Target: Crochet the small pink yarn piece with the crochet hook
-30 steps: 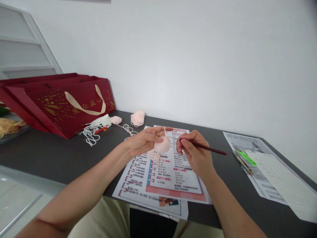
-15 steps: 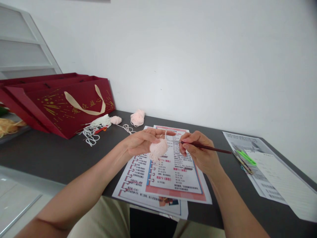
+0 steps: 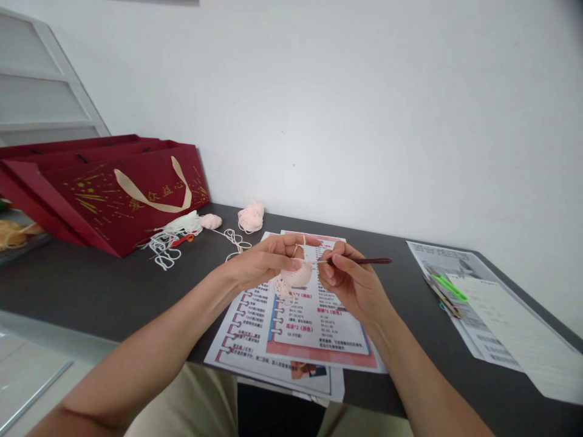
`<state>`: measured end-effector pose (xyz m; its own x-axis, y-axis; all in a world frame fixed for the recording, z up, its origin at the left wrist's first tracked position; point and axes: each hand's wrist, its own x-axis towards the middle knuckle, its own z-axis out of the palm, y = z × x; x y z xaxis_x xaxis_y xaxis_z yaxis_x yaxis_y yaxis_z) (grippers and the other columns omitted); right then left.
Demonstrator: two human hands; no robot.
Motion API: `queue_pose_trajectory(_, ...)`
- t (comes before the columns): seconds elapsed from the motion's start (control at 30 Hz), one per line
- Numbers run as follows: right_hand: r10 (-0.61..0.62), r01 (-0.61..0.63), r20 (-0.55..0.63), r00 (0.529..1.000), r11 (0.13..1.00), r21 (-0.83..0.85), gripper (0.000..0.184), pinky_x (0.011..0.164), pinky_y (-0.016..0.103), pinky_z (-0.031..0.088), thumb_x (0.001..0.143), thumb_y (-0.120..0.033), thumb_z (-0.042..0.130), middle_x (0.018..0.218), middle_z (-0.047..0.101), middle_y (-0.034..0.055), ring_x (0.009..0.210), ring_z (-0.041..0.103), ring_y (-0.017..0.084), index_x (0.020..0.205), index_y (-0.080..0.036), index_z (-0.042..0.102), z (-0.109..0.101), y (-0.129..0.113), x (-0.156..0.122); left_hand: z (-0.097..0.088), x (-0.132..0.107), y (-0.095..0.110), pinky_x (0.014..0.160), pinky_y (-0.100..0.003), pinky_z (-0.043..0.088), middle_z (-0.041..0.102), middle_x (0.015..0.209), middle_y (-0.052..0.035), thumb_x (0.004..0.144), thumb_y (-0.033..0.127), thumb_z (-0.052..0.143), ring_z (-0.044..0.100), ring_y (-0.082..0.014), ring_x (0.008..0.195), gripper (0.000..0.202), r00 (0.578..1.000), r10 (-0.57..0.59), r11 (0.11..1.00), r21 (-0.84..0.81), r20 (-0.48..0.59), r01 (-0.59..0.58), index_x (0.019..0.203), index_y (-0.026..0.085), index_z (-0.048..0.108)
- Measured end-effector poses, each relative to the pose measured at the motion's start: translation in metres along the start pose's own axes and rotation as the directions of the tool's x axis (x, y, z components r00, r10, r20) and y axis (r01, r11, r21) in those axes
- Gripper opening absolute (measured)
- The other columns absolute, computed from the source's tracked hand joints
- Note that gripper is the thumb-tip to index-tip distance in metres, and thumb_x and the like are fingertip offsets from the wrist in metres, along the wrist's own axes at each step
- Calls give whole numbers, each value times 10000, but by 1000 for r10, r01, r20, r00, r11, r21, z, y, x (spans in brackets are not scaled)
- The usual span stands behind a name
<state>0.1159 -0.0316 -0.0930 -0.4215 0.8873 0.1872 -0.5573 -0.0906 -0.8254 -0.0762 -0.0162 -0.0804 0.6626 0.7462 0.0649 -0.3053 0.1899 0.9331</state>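
Observation:
My left hand (image 3: 266, 260) pinches a small pale pink crochet piece (image 3: 295, 276), with a strand of yarn looped over its stretched index finger. Loose yarn bunches at the lower left of the piece. My right hand (image 3: 348, 276) grips a crochet hook (image 3: 371, 261) by its dark brown handle, the thin metal shaft pointing left. The hook's tip reaches the crochet piece near my left fingertips; whether it sits in a stitch is too small to tell. Under both hands lie printed pattern sheets (image 3: 319, 346) with red headings.
Dark red gift bags (image 3: 159, 176) stand at the left. Near them lie white yarn (image 3: 182, 223), a small pink crocheted piece (image 3: 211, 221) and a pink yarn ball (image 3: 251, 216). On the right, papers (image 3: 514, 321) carry green-handled scissors (image 3: 450, 287). A white wall (image 3: 341, 121) rises behind the table.
My right hand has moved left, closer to my left hand, and the hook's handle now slants less. The crochet piece has shifted and turned slightly in my left fingers.

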Motion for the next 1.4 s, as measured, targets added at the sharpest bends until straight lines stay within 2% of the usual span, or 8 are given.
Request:
queue_pose_trajectory(0.23,-29,20,-112,993,997,-75,186,451,195,329,777,-261,679,596,596,-26,487,467,73,677,-182,543,1,13,2,5,4,-11,677,-278,433,642,911,-65,773,176,665,609,-154,760,481,1000,26,996,81,3,-26,1239,203,552)
queue_pose_trajectory(0.4,-45,36,-154,987,997,-62,168,449,185,336,761,-268,691,621,599,-13,506,471,68,676,-168,586,-1,13,4,3,7,-13,658,-273,424,634,850,-30,765,200,682,588,-130,719,495,996,72,981,182,-54,-61,1239,212,539)
queue_pose_trajectory(0.6,-104,93,-134,985,992,-89,146,456,191,343,775,-261,672,587,559,-21,519,463,75,682,-167,611,-3,10,3,3,11,-7,625,-245,402,587,740,20,744,165,688,547,-100,664,407,979,157,947,301,-129,-112,1138,173,586)
queue_pose_trajectory(0.8,-163,148,-155,974,983,-105,157,465,211,372,774,-278,676,657,619,-9,517,484,84,691,-180,585,-2,6,1,21,10,5,666,-274,405,606,751,14,772,177,662,575,-120,707,429,974,159,910,406,-164,-80,1183,160,540)
queue_pose_trajectory(0.9,-224,212,-142,964,973,-95,150,500,226,405,775,-276,675,658,630,-8,549,507,97,696,-189,582,1,5,0,32,10,9,638,-270,388,600,699,29,768,174,661,560,-116,658,440,954,203,892,444,-223,-86,1186,157,528)
queue_pose_trajectory(1.03,-297,287,-142,944,954,-90,141,548,253,437,768,-286,681,673,640,-14,580,520,111,714,-206,579,3,2,-1,45,12,11,613,-258,366,639,732,9,740,172,686,543,-107,642,400,892,322,877,455,-316,-156,1119,153,560)
queue_pose_trajectory(1.2,-337,328,-125,933,941,-87,117,568,253,433,792,-269,658,680,639,-12,589,522,108,728,-200,588,7,-16,-2,56,19,22,465,-222,250,619,725,17,730,202,698,419,-55,502,408,875,331,906,380,-354,-188,1114,154,569)
queue_pose_trajectory(1.4,-402,384,-32,915,893,-234,100,643,279,464,829,-269,628,711,663,-3,641,583,123,760,-199,608,19,-64,1,72,30,55,419,-192,242,624,766,11,745,200,682,378,-27,463,495,873,382,887,385,-303,-255,1210,147,520)
